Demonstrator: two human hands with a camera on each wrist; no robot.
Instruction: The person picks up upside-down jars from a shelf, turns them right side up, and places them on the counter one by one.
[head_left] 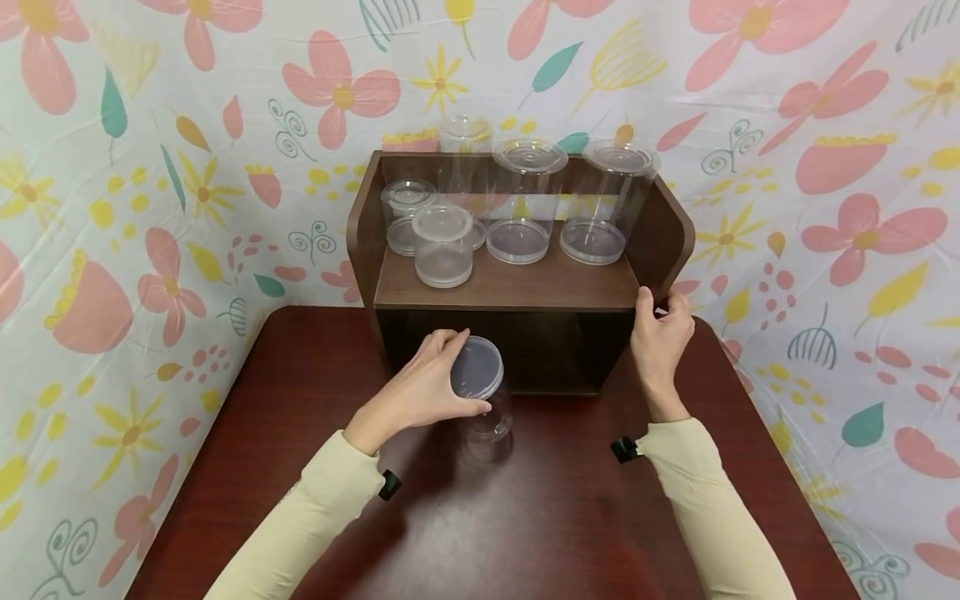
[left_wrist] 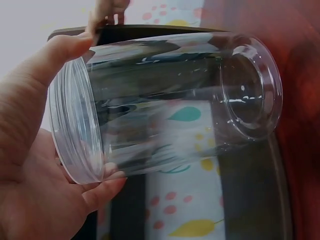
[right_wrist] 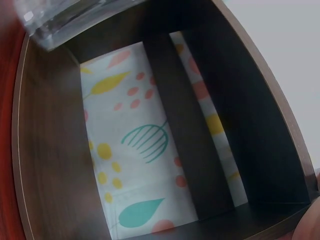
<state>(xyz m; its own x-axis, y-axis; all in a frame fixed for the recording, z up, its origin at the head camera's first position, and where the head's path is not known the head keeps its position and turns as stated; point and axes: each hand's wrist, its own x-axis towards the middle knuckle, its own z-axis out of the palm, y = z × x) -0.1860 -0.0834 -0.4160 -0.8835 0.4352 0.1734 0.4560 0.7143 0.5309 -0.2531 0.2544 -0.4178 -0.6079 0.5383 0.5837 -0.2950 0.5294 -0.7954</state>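
Note:
My left hand (head_left: 427,383) grips a tall clear plastic jar (left_wrist: 160,105) around its lidded end, thumb on one side and fingers on the other. In the head view the jar's round lid (head_left: 477,367) faces up toward me, and its body tilts below it in front of the shelf's lower opening. Nothing is visible inside the jar. At the right, my right hand (head_left: 662,342) holds the side panel of the brown two-level shelf (head_left: 517,287), a finger or thumb at its front edge. Only a bit of that hand (right_wrist: 307,225) shows in the right wrist view.
On the upper level stand several clear lidded jars, among them a small frosted one (head_left: 443,250) at the front, a short one (head_left: 408,217) at left and a wide one (head_left: 596,204) at right. The shelf stands on a dark red table (head_left: 525,517) before flowered cloth (head_left: 341,92).

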